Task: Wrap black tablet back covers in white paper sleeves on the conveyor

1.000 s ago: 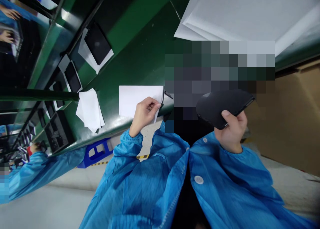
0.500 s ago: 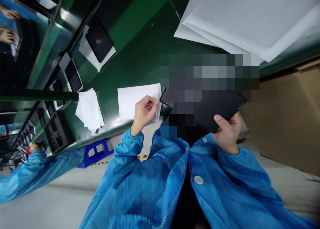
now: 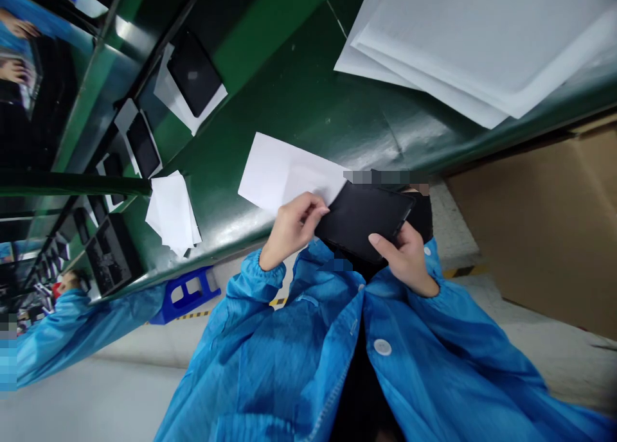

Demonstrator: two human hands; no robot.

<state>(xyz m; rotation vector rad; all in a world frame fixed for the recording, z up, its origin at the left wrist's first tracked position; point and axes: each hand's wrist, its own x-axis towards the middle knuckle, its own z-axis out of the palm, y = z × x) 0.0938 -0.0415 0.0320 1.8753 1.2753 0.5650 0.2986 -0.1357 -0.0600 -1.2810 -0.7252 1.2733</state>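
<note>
My right hand grips a flat black device from below, thumb on its face, just in front of my chest. My left hand pinches the near corner of a white sheet that lies on the green table, right against the left edge of the black device. The device overlaps the sheet's right end. Both sleeves are blue.
A stack of large white sheets lies at the table's far right. A small pile of white papers sits at the left edge. Black devices on white sheets line a conveyor. A co-worker's blue sleeve is at left; a brown carton at right.
My right hand has carried the black device leftward until it meets the white sheet. My left hand has turned and shifted the sheet slightly to the right.
</note>
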